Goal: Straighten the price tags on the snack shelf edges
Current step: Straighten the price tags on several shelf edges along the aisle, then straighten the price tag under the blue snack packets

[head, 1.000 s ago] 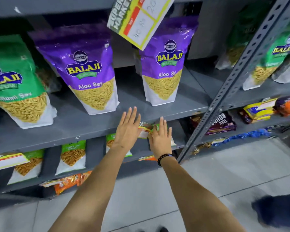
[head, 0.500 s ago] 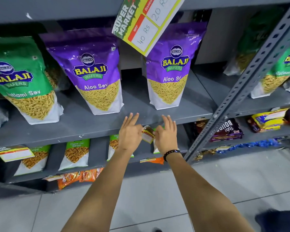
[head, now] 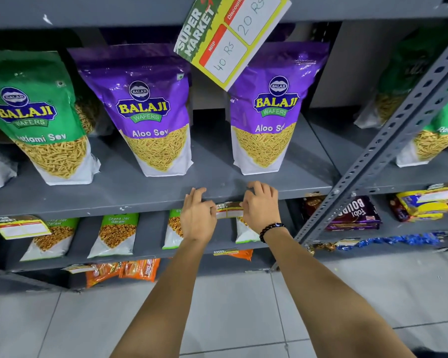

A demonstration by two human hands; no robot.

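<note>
A small price tag (head: 229, 210) lies level along the front edge of the grey middle shelf (head: 140, 200). My left hand (head: 197, 215) pinches its left end and my right hand (head: 261, 205), with a black bead bracelet, pinches its right end, fingers curled over the shelf lip. A large price tag (head: 230, 37) reading 40 Rs and 20 Rs hangs tilted from the top shelf edge. Another tag (head: 21, 226) sits slightly askew at the left on the same middle edge. A further small tag (head: 225, 251) is on the lower shelf edge.
Purple Aloo Sev bags (head: 145, 120) and a green Ratlami Sev bag (head: 36, 117) stand on the middle shelf. Small Chana Jor Garam packets (head: 114, 236) stand below. A slanted perforated steel upright (head: 388, 140) divides off the right bay with biscuit packs (head: 354, 213). Tiled floor lies underneath.
Both hands went from flat and spread beside the tag to curled and pinching its two ends. The tag turned from crumpled and tilted to level along the edge. The view moved closer.
</note>
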